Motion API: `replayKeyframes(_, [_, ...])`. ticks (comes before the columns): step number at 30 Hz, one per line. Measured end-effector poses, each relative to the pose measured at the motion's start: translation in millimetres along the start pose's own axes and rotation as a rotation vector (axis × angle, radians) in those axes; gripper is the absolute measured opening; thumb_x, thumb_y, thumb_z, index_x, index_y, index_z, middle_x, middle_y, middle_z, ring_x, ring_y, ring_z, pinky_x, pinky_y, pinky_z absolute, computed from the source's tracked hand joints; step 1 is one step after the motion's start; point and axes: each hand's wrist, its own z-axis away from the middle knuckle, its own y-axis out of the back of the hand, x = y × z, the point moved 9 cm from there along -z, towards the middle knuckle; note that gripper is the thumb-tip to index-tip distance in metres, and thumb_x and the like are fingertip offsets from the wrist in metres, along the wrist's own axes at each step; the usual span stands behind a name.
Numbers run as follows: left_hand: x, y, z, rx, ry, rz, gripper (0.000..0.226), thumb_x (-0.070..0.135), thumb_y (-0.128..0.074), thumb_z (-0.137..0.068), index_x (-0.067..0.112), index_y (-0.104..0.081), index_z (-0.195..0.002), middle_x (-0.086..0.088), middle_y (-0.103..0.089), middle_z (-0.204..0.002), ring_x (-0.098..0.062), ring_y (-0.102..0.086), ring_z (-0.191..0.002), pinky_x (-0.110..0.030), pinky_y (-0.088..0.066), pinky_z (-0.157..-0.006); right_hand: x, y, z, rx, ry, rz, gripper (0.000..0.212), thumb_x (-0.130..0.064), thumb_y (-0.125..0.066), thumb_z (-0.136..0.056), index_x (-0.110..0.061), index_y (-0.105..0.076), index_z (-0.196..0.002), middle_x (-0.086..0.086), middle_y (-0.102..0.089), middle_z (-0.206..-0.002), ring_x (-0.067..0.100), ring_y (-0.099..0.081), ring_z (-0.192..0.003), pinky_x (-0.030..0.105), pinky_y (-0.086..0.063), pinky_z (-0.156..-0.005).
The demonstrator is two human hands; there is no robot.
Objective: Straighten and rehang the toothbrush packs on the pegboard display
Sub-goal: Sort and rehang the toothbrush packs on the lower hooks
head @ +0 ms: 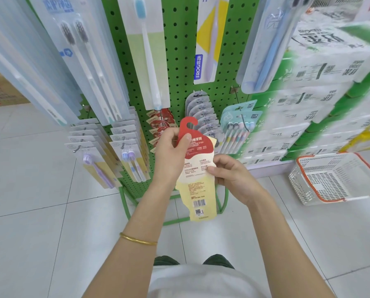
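Bright, even light fills the scene, leaving only soft, faint shadows on the white floor tiles [40, 179]. The clear blister packs [50, 50] at upper left look pale and washed out under glare. Wide-angle distortion bows the pegboard [179, 50] and fans everything outward at the edges. The stacked boxes [308, 104] on the right smear into blur (their print is unreadable). The toothbrush pack [198, 168] at centre is sharpest, though its small text stays soft.

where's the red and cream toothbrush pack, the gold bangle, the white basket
red and cream card toothbrush pack [198, 181], head view, cream middle
thin gold bangle [136, 240], head view, top of band
white plastic basket [302, 186], head view, left wall
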Motion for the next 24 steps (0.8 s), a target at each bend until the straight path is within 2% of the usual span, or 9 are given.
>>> replayKeyframes(3, [-11,-7,2,-0.115,0.090,0.085,0.008,0.016,-0.053,-0.096,0.018,-0.059,-0.092,-0.002,-0.067,-0.092,-0.014,-0.064,-0.082,-0.030,-0.053,-0.073,11,-11,-1,-0.075,-0.069,-0.123,0.071,-0.043,-0.078,-0.072,0.009,-0.051,-0.112,0.018,-0.057,-0.107,0.028,-0.054,-0.098,0.040,-0.045,-0.083])
replayKeyframes(4, [-16,-10,4,-0.153,0.119,0.118,0.008,0.015,-0.053,-0.097,0.016,-0.060,-0.093,-0.003,-0.068,-0.093,-0.014,-0.064,-0.082,-0.030,-0.053,-0.072,13,-17,-1,-0.120,-0.087,-0.171,0.082,-0.050,-0.078,-0.070,0.009,-0.048,-0.119,0.020,-0.053,-0.114,0.031,-0.049,-0.104,0.045,-0.040,-0.088])
replayKeyframes(8, [-28,-14,8,-0.240,0.186,0.240,0.013,0.014,-0.048,-0.098,0.008,-0.059,-0.103,-0.015,-0.067,-0.105,-0.021,-0.064,-0.088,-0.031,-0.050,-0.071,17,-41,1,-0.268,-0.109,-0.250,0.078,-0.054,-0.080,-0.064,-0.011,-0.056,-0.125,0.008,-0.064,-0.118,0.025,-0.059,-0.109,0.044,-0.045,-0.095])
replayKeyframes(12, [-30,-12,11,-0.297,0.210,0.325,0.015,0.009,-0.045,-0.099,0.006,-0.059,-0.099,-0.007,-0.067,-0.090,-0.016,-0.064,-0.078,-0.029,-0.052,-0.070,22,-60,-2,-0.370,-0.115,-0.292,0.085,-0.046,-0.084,-0.063,-0.014,-0.048,-0.133,0.013,-0.057,-0.127,0.030,-0.052,-0.119,0.045,-0.041,-0.102])
replayKeyframes(14, [-32,-9,12,-0.311,0.201,0.272,0.015,0.011,-0.045,-0.099,0.005,-0.059,-0.099,-0.004,-0.066,-0.084,-0.015,-0.061,-0.072,-0.030,-0.049,-0.063,24,-63,-4,-0.393,-0.109,-0.247,0.081,-0.048,-0.084,-0.062,-0.020,-0.051,-0.131,0.014,-0.056,-0.127,0.031,-0.052,-0.120,0.047,-0.039,-0.104])
replayKeyframes(16, [-34,0,9,-0.250,0.170,0.155,0.014,0.011,-0.048,-0.098,0.007,-0.061,-0.100,-0.003,-0.065,-0.087,-0.015,-0.060,-0.073,-0.029,-0.047,-0.062,26,-65,-8,-0.402,-0.111,-0.231,0.085,-0.051,-0.085,-0.057,-0.018,-0.052,-0.128,0.012,-0.061,-0.119,0.029,-0.057,-0.113,0.050,-0.041,-0.101])
replayKeyframes(20, [-33,35,2,0.002,0.072,-0.102,0.019,0.003,-0.051,-0.094,0.017,-0.062,-0.099,0.009,-0.063,-0.101,-0.009,-0.060,-0.095,-0.023,-0.050,-0.085,38,-54,-20,-0.216,-0.139,-0.093,0.097,-0.055,-0.087,-0.050,-0.010,-0.049,-0.126,0.001,-0.062,-0.105,0.027,-0.060,-0.110,0.048,-0.045,-0.100])
replayKeyframes(22, [-38,45,1,0.039,0.077,-0.131,0.022,0.002,-0.050,-0.094,0.021,-0.061,-0.096,0.011,-0.062,-0.100,-0.009,-0.059,-0.097,-0.027,-0.050,-0.089,39,-46,-29,-0.055,-0.134,0.140,0.091,-0.056,-0.082,-0.051,-0.015,-0.048,-0.125,0.002,-0.057,-0.112,0.025,-0.058,-0.113,0.043,-0.046,-0.100])
replayKeyframes(24, [-40,52,1,0.059,0.083,-0.144,0.025,0.002,-0.049,-0.094,0.024,-0.060,-0.094,0.008,-0.064,-0.103,-0.010,-0.060,-0.100,-0.029,-0.050,-0.090,33,-45,-38,0.090,-0.101,0.356,0.079,-0.052,-0.078,-0.055,-0.020,-0.048,-0.120,0.001,-0.056,-0.118,0.017,-0.057,-0.111,0.031,-0.046,-0.092])
